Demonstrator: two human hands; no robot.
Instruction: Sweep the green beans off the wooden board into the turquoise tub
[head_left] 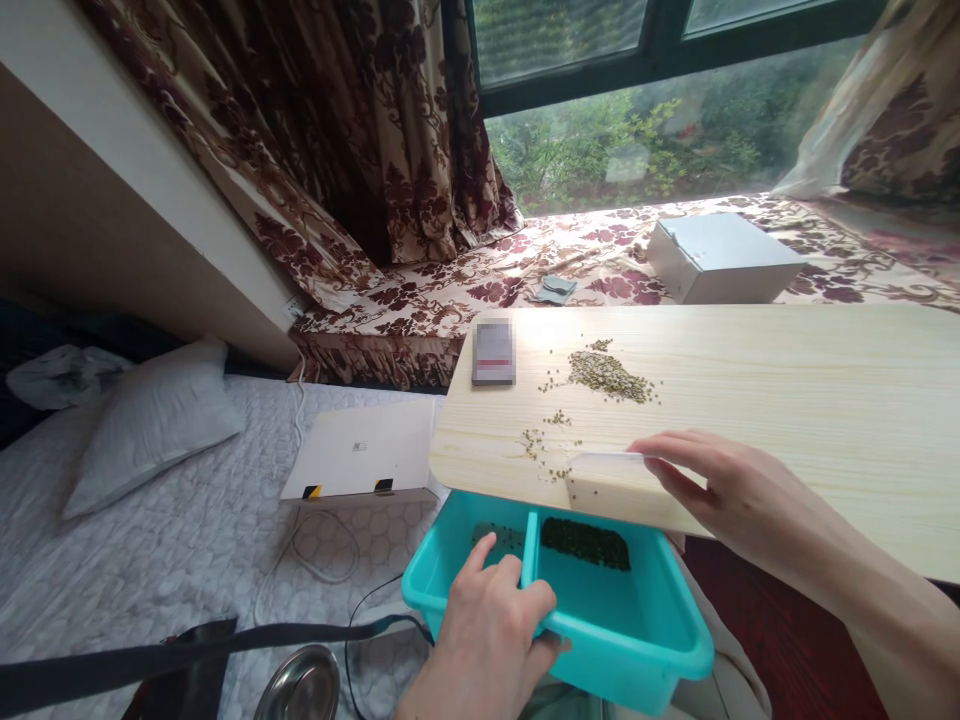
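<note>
My right hand (709,472) pinches a thin white card (609,460), which stands on its edge on the light wooden tabletop (787,390). Left of the card lie loose small green beans (557,418); a larger pile of beans (606,376) is farther back. Just below the table edge is a turquoise two-compartment bin (694,655). My left hand (495,615) grips its divider and near rim, thumb outside. Dark green beans (586,543) cover part of the right compartment's floor; a few scattered beans (499,537) show in the left one, partly behind my fingers.
A small blurred box (493,353) lies at the table's left end. A white carton (360,450) and cables rest on the quilted bed (262,430). A metal bowl (300,685) and dark strap (300,635) are at lower left. A white box (724,258) stands on the windowsill.
</note>
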